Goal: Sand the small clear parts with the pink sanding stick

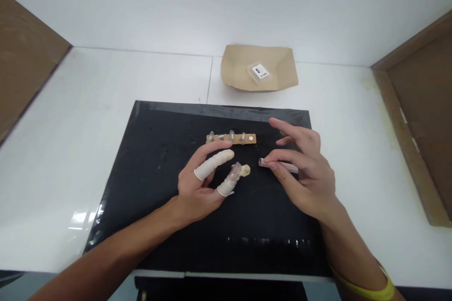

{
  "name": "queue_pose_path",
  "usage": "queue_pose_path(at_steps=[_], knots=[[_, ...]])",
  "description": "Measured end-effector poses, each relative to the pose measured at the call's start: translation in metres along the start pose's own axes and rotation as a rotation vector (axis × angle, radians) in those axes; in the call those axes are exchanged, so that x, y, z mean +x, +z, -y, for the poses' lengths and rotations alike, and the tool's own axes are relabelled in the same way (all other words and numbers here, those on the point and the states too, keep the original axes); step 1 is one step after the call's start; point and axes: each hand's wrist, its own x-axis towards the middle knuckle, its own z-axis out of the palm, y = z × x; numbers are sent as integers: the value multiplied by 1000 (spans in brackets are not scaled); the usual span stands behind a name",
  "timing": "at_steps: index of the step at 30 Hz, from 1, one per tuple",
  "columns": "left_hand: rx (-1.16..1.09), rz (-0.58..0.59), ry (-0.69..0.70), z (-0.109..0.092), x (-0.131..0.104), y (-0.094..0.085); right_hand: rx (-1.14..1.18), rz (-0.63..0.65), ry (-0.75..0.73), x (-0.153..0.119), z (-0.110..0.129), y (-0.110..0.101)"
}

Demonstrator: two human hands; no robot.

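Observation:
My left hand [201, 181] is over the black mat [158, 150], its thumb and fingers apart. White cots cover the thumb and one finger. A clear, crystal-like piece [235, 170] rests against the covered thumb, beside a yellowish tip [245, 170]; how it stays there I cannot tell. My right hand [307, 174] pinches a slim pinkish stick [289, 167] between thumb and index finger, other fingers raised. The stick's dark end points left, toward the left thumb. Just beyond my left fingertips lies a tan strip [250, 138] bearing several similar clear pieces and a white dot.
Behind the mat, a brown paper tray [231, 68] holds a small clear case [259, 73] with a white label. The mat lies on a white table [70, 150]. Brown panels [28, 51] border the left and right sides, and a white wall closes the back.

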Motion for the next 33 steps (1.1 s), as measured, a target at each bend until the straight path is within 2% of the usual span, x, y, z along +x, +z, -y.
queue_pose_path(at_steps=[9,13,16,19,21,24,27,30,33], knots=[[18,-18,17,1,3,3,162,-95,64,-7,14,-8],[58,-29,48,4,3,3,255,-106,189,-32,34,-26],[59,-37,67,6,3,4,345,-123,394,-91,57,-57],[59,-39,62,8,2,4,468,-53,786,-187,69,-94],[58,-33,46,8,1,4,541,-26,1006,-256,62,-113],[68,-18,23,7,1,4,268,2,1181,-338,38,-129],[91,-10,22,8,3,3,-61,-87,1246,-382,20,-138],[79,-19,20,10,4,3,-264,-147,1243,-398,19,-141],[77,-19,-1,13,4,4,-353,-80,1256,-405,22,-138]])
